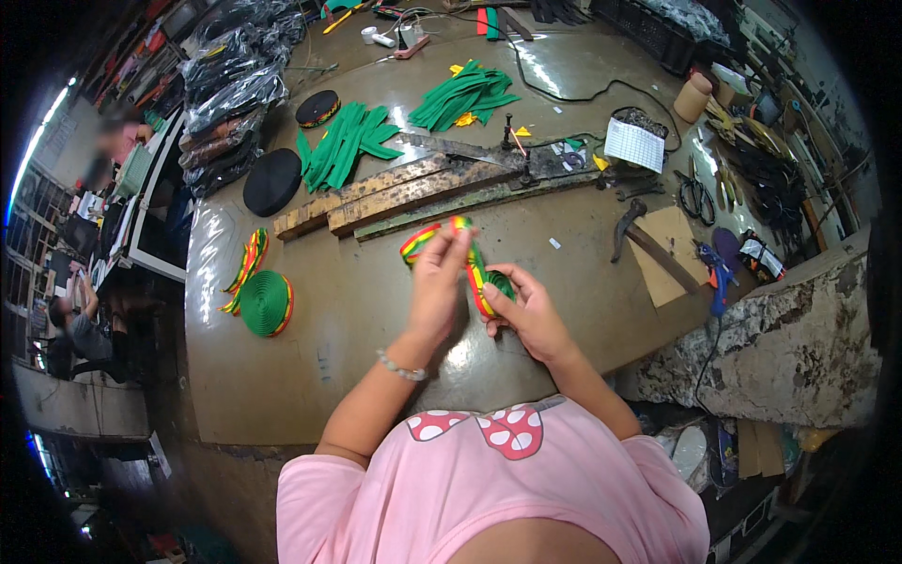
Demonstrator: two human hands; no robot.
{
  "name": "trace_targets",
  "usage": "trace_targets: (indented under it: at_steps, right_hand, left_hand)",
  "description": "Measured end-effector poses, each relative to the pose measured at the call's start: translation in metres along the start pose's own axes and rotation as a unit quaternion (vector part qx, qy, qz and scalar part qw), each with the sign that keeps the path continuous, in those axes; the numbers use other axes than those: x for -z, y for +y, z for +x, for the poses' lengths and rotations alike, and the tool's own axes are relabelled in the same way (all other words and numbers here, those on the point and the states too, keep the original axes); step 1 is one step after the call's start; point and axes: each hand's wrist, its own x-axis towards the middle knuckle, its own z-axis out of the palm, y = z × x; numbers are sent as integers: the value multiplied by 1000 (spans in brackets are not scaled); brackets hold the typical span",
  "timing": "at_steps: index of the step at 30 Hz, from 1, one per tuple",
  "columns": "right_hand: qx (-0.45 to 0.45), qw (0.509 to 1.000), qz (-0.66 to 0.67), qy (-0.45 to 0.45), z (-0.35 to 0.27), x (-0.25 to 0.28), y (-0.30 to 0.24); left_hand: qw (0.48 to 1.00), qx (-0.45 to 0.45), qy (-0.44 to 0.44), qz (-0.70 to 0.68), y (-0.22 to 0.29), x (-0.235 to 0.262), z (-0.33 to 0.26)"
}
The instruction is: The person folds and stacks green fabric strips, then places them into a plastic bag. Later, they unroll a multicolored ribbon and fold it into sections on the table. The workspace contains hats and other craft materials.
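Striped strap: a red, yellow and green woven strap (470, 258) is held above the worn workbench (376, 310), just in front of the long wooden planks (404, 193); it arcs from the left fingers down into the right hand.
Small coil: the strap's lower end is wound into a small green coil (499, 283), nearer the person than the planks.
Left hand: the left hand (438, 282) is raised, fingers closed narrowly, pinching the top of the strap's arc.
Right hand: the right hand (526, 310) is cupped and closed around the small coil, thumb on its face.
Wrist: a beaded bracelet (402, 368) sits on the left wrist.
Large roll: a bigger green roll with striped edge (267, 303) lies flat on the bench, well to the left of the planks' near end; a loose striped loop (246, 268) lies just beside it.
Cut pieces: two heaps of green strips (346, 141) (465, 97) lie beyond the planks.
Black rolls: two dark rolls (272, 181) (318, 108) lie left of the planks' far side.
Tools: a hammer (628, 226) and a sheet of cardboard (672, 254) lie right of the planks; a blue tool (719, 273) lies further right, at the bench edge.
Clothing: the person wears a pink shirt (489, 489).
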Motion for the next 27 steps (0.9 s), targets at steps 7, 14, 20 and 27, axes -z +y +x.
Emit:
trace_targets:
  at_steps: [7,14,20,27]
  right_hand:
    - [38,958,279,52,-4,25,1]
    - [94,982,132,93,-8,45,-2]
    - [102,974,56,196,-6,76,-26]
    - [-30,659,-660,360,1,79,-85]
  left_hand:
    - [952,-105,-115,-264,64,61,10]
    - [941,-194,-14,-276,111,142,11]
    - [948,-257,64,-177,155,245,14]
    - [952,-274,104,-88,184,222,-5]
